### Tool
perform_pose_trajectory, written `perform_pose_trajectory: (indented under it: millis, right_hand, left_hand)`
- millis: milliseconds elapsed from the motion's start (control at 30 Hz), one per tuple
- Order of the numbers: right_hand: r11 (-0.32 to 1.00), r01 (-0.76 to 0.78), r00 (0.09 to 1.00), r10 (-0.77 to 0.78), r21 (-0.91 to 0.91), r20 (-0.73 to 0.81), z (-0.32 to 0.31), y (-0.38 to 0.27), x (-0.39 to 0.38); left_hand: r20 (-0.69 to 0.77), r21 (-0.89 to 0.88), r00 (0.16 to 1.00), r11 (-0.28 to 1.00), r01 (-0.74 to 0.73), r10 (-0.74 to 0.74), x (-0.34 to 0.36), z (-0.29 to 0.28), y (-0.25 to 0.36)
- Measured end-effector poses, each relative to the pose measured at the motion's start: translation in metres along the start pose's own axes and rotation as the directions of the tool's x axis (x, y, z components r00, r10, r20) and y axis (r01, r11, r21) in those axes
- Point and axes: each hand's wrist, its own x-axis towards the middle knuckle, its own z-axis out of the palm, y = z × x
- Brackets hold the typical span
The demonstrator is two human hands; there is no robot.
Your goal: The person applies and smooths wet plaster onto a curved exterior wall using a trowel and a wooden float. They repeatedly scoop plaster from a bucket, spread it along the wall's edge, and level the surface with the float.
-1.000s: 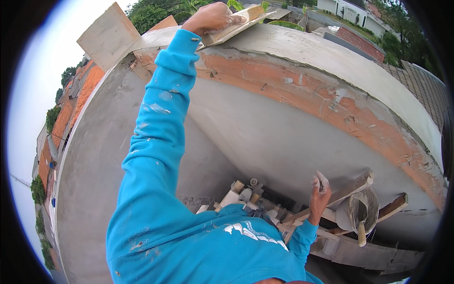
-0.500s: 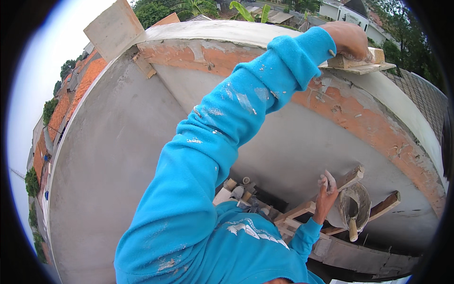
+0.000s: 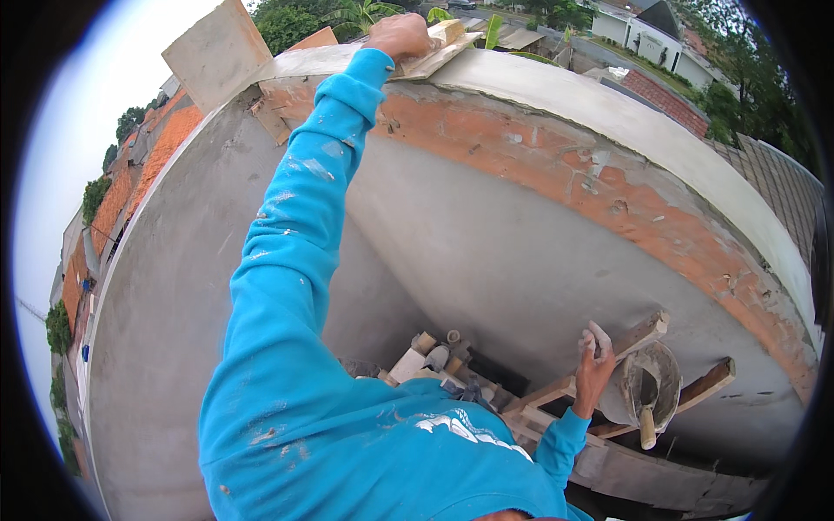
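Observation:
My left arm, in a blue sleeve spotted with dried plaster, stretches up to the wall's top edge. There my left hand (image 3: 400,36) is closed on a wooden plastering float (image 3: 440,56), whose flat board rests on the pale plastered top (image 3: 556,91) of the wall. Lower down, my right hand (image 3: 594,369) has its dusty fingers raised and apart, with nothing seen in them. It is beside a wooden bar (image 3: 641,333) and a mortar-crusted bucket (image 3: 669,382). A trowel (image 3: 647,425) stands in the bucket, its wooden handle over the rim.
Below the top runs a band of bare orange brick (image 3: 599,187), with smooth grey render (image 3: 469,234) beneath. A square board (image 3: 217,56) sticks up at the left corner. Another wooden bar (image 3: 708,382) passes behind the bucket. Blocks and debris (image 3: 426,352) lie far below.
My left hand has slid the float leftward along the wall top, from the right side toward the corner. My right hand and the bucket stay almost where they were.

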Motion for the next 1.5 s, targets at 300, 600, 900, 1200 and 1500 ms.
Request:
perform_pose_trajectory:
  millis: [300,600,900,1200,1500]
  right_hand:
    - [0.999,0.029,0.997,-0.026,-0.042,0.073,0.033,-0.028,0.004]
    - [0.997,-0.05,0.998,0.053,-0.063,0.045,0.069,-0.035,-0.01]
    - [0.996,0.022,0.999,-0.017,-0.084,0.052,0.119,-0.059,0.0]
    - [0.997,0.037,0.996,-0.031,-0.065,0.08,0.117,-0.045,0.004]
    - [0.998,0.07,0.992,-0.069,-0.001,0.106,0.071,-0.049,0.002]
  left_hand:
    - [-0.19,-0.041,0.893,0.905,-0.422,0.408,-0.068,-0.034,0.121]
    - [-0.252,0.029,0.958,0.991,-0.132,0.135,0.011,0.037,-0.059]
    - [0.057,0.197,0.969,0.954,0.226,-0.242,0.065,0.038,-0.252]
    - [-0.072,0.037,0.989,0.991,-0.13,0.132,0.015,0.021,-0.089]
    - [-0.078,-0.278,0.871,0.828,-0.487,0.486,-0.07,-0.057,0.199]
